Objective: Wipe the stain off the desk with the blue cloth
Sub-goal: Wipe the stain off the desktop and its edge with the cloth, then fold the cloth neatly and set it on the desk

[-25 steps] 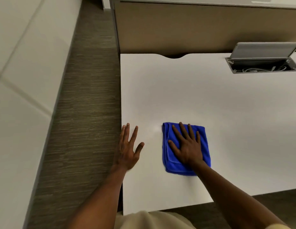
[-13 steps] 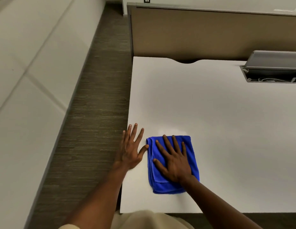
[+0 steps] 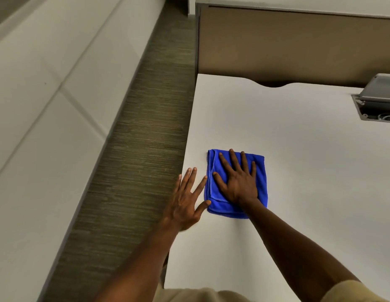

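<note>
Blue cloth (image 3: 260, 171), folded into a thick pad, lies flat on the white desk (image 3: 309, 149) under the right hand (image 3: 238, 182), whose spread, straight fingers press down on it (nothing is gripped). Just left of the cloth, the left hand (image 3: 185, 201) rests palm-down at the desk's edge, fingers relaxed and splayed, thumb touching the cloth's near corner. Far to the right sits an open cable hatch (image 3: 377, 105).

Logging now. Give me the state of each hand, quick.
Left hand: open, flat on the desk, thumb touching the cloth.
Right hand: open, pressing flat on the cloth.
</note>
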{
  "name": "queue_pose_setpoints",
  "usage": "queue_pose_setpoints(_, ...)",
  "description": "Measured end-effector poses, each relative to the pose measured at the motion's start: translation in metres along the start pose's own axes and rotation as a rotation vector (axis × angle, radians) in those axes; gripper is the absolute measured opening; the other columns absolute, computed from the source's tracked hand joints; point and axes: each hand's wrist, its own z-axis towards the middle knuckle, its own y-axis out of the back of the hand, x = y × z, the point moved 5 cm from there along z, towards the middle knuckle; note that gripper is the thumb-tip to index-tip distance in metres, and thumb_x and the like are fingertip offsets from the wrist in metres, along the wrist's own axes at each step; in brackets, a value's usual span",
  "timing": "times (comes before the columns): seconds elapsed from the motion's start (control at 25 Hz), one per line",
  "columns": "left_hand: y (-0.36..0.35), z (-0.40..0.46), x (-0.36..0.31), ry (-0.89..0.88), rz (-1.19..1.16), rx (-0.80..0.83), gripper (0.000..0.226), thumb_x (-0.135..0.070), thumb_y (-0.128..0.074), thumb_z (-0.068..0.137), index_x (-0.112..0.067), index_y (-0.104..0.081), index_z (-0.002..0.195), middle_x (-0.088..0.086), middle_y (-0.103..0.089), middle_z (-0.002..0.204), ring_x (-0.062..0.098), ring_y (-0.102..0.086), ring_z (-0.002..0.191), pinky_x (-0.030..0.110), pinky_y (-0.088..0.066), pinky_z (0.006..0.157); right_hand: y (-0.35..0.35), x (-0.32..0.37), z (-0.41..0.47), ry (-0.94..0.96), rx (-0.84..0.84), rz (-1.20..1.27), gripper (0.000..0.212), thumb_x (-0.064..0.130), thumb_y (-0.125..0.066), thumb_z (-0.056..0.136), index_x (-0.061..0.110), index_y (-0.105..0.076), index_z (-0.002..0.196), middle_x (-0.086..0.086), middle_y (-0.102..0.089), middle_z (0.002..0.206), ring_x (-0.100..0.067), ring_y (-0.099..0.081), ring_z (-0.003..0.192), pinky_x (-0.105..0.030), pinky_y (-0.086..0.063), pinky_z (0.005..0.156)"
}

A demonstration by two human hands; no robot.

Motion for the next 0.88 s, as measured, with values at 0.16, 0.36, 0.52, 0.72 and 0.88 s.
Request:
queue_pose_setpoints(0.16,0.001,0.001,0.001,-0.036,-0.055,-0.002,0.070,-0.061,-0.030,0.105,-0.029,-0.013,0.164,0.007,0.000,0.173,0.030,-0.001,0.160,0.056,-0.014,0.126,-0.001,0.003,-0.007,0.005,-0.008,0.006,0.074,0.079,-0.016,0.099,0.048,0.006,0.163,0.008,0.005,0.176,-0.031,0.005,0.162,-0.062,0.004,0.128)
queue_pose_setpoints(0.36,-0.008,0.000,0.005,0.000,-0.104,-0.016,0.072,-0.062,-0.032,0.104,-0.027,-0.013,0.165,0.006,-0.002,0.173,0.028,-0.004,0.160,0.049,-0.008,0.127,-0.009,0.003,-0.008,0.059,-0.015,-0.038,0.078,0.084,-0.017,0.096,0.049,0.004,0.163,0.009,0.006,0.176,-0.032,0.004,0.162,-0.062,0.005,0.127)
queue_pose_setpoints(0.52,-0.007,-0.001,0.005,-0.007,-0.125,-0.024,0.073,-0.062,-0.032,0.104,-0.025,-0.013,0.165,0.006,-0.003,0.173,0.027,-0.004,0.160,0.045,-0.002,0.129,0.001,0.015,0.027,-0.011,0.028,-0.039,0.078,0.083,-0.012,0.096,0.048,0.007,0.163,0.007,0.008,0.176,-0.032,0.011,0.161,-0.063,0.008,0.127)
queue_pose_setpoints(0.72,-0.001,-0.001,0.002,-0.010,-0.137,-0.022,0.072,-0.061,-0.032,0.105,-0.026,-0.012,0.165,0.004,-0.003,0.173,0.025,-0.005,0.160,0.044,-0.003,0.128,0.015,0.020,0.027,-0.005,0.039,0.086,0.077,0.078,-0.026,0.097,0.043,-0.016,0.165,0.005,0.003,0.176,-0.028,0.005,0.162,-0.059,0.004,0.129)
queue_pose_setpoints(0.88,0.004,-0.001,0.000,-0.015,-0.122,-0.030,0.071,-0.061,-0.030,0.106,-0.028,-0.010,0.165,0.003,-0.002,0.173,0.023,-0.004,0.160,0.043,-0.004,0.128,0.043,-0.005,-0.023,-0.219,-0.363,0.335,0.048,0.048,-0.063,0.092,0.021,-0.068,0.131,-0.015,-0.046,0.158,-0.036,-0.044,0.143,-0.054,-0.038,0.115)
